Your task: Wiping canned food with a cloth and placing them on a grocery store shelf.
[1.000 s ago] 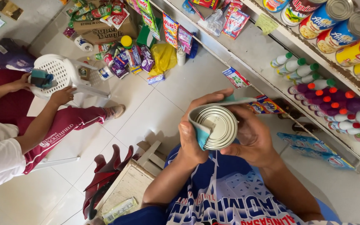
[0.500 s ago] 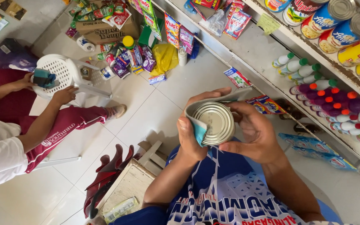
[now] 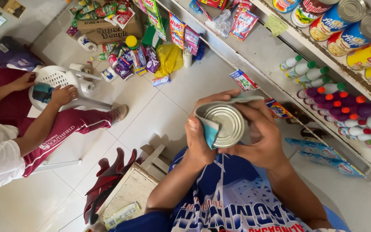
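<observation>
Head view: left hand (image 3: 200, 139) and right hand (image 3: 260, 137) both grip a metal can (image 3: 225, 126), held at chest height, blue cloth (image 3: 209, 129) wrapped round its rim. Shelves (image 3: 280, 47) of bottles (image 3: 344, 111) right; seated person (image 3: 26, 124) left, hands on white chair (image 3: 59, 77).

Silver, ringed can (image 3: 225, 125) wrapped in a teal-and-white cloth (image 3: 210, 129). Left of the can: white plastic chair (image 3: 59, 79), maroon trousers (image 3: 71, 124) with white stripes. Above the can: yellow bag (image 3: 170, 58). Right of it: white bottles (image 3: 308, 73) capped green, possibly purple ones (image 3: 344, 103) capped red-orange.
</observation>
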